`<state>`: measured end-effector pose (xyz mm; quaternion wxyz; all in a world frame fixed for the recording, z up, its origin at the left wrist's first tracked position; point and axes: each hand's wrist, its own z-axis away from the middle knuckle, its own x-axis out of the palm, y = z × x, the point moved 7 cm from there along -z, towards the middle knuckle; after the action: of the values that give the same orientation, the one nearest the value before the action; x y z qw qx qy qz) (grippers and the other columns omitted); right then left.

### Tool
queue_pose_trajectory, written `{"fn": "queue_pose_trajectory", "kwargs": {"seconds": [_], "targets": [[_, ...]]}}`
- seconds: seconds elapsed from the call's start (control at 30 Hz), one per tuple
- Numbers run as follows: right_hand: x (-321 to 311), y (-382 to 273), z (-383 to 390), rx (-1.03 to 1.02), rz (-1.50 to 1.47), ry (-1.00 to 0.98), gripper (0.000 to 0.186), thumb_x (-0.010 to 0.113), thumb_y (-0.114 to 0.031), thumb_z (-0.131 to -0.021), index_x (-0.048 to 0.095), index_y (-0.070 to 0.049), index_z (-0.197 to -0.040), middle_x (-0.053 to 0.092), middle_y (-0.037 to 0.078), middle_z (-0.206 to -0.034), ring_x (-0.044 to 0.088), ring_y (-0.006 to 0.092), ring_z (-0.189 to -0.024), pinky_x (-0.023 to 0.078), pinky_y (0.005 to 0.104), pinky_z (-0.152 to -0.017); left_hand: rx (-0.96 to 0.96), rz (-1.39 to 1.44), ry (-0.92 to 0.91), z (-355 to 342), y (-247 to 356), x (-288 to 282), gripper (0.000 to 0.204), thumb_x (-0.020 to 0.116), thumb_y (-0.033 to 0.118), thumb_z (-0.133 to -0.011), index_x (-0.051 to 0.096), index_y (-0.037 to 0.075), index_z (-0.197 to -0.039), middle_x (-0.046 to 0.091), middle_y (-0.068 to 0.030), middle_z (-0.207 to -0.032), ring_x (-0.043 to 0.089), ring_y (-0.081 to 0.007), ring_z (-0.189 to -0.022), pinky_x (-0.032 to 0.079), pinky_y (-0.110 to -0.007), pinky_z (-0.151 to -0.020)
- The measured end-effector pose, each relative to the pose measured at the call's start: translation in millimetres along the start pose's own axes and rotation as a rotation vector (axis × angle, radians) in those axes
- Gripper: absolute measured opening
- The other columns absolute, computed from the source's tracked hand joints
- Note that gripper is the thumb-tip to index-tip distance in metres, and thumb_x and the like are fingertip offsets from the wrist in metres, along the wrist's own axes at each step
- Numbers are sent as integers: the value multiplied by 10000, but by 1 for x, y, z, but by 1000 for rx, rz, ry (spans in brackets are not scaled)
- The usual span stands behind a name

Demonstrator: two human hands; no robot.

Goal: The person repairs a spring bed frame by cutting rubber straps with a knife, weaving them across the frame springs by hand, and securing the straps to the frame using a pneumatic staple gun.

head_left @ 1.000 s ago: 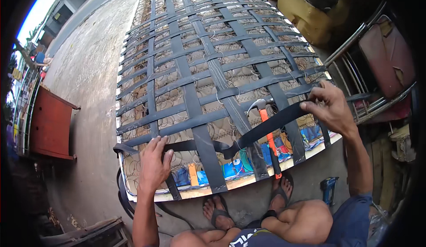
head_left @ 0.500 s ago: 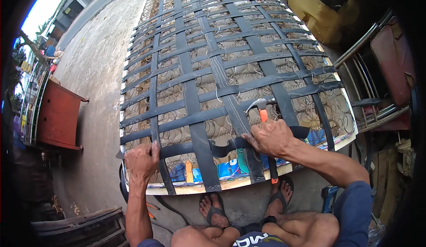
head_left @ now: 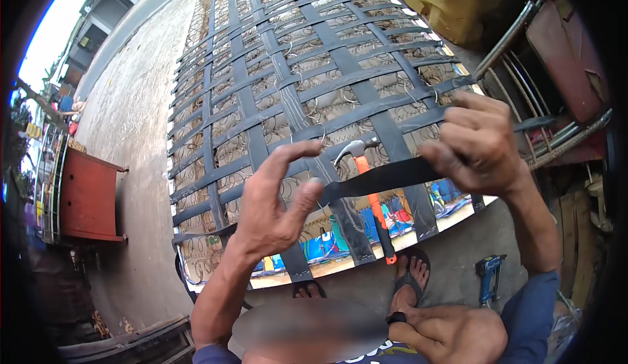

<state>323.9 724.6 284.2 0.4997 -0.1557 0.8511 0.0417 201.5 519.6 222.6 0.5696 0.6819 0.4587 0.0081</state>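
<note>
A wide frame [head_left: 451, 220] of coil springs is crossed by woven black rubber straps [head_left: 284, 105]. My right hand [head_left: 477, 143], raised over the frame's near right part, is closed on a loose black strap [head_left: 392, 177]. The strap stretches leftward, crossing above the hammer, toward the woven band by my left thumb. My left hand [head_left: 271, 203] hovers over the near left part with thumb and forefinger apart; the strap shows no clear contact with it. Beneath the strap lies a claw hammer [head_left: 375, 203] with an orange and black handle, its head up on the webbing.
On the floor at the near right stands a blue staple or nail gun [head_left: 489, 277]. A red cabinet [head_left: 88, 187] is at the left. To the right are metal frames with a worn dark red panel [head_left: 566, 69], and a yellow padded piece [head_left: 428, 4] behind.
My left hand has let go of the strap at the left edge and moved right, its fingers parting. My right hand has risen to the right, pulling the strap taut above the hammer.
</note>
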Motion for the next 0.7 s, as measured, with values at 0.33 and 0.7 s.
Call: {"fn": "queue_pose_trajectory", "kwargs": {"seconds": [0.33,0.7], "targets": [[129,-41,65,614,-150,80,564,617,-509,-946,564,-15,-1213,609,156,-974,633,335,-797,493,475,-696,-407,610,24,74,1,-84,379,662,270,-956,616,-73,-1110,671,-154,-716,699,-274,-664,579,-416,-737],[153,66,40,437,8,47,458,625,-86,-862,591,-131,-1317,649,159,-880,595,371,-810,493,494,-793,-851,39,-268,82,15,-66,306,626,262,-1006,659,-38,-955,617,-36,-659,571,-91,-513,436,-245,-445]]}}
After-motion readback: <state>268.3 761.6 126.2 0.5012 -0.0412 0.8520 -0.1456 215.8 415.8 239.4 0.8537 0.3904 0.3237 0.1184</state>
